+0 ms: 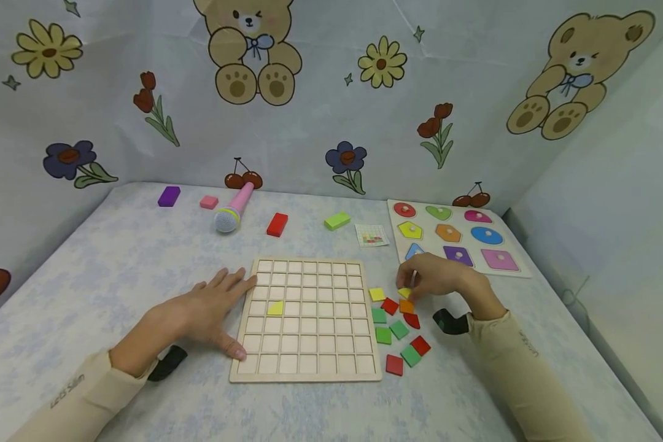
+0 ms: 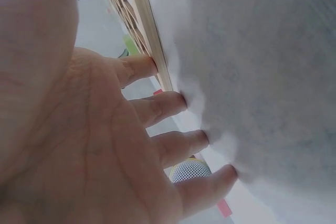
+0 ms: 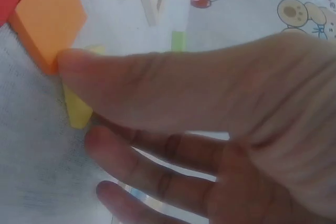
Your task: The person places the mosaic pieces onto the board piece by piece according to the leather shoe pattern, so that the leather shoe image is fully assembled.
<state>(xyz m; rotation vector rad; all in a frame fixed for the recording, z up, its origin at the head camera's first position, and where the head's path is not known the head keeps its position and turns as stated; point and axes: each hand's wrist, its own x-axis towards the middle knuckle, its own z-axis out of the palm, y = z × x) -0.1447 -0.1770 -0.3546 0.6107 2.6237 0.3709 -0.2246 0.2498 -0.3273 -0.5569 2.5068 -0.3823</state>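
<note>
Your left hand (image 1: 207, 310) lies flat on the worktop (image 1: 116, 264) with its fingers spread out. Its fingertips (image 2: 142, 65) touch the left edge of the wooden grid board (image 1: 307, 319), and it holds nothing. Your right hand (image 1: 439, 277) sits to the right of the board with its fingers bent, pinching a small yellow tile (image 1: 404, 293) between thumb and fingertips. The tile is right at the worktop, just beside an orange tile (image 1: 406, 306).

Around that hand lies a little pile of loose tiles (image 1: 400, 334) in red, green and yellow. They sit between the board and your right arm.

The board has lots of square holes. One yellow square (image 1: 275, 308) sits in a hole near the left side.

Farther back you can see a shape puzzle tray (image 1: 516, 270) with coloured shapes in it, a small picture card (image 1: 372, 235), a toy microphone (image 1: 233, 209), and purple (image 1: 169, 196), pink (image 1: 209, 202), red (image 1: 277, 224) and green (image 1: 337, 220) blocks
</note>
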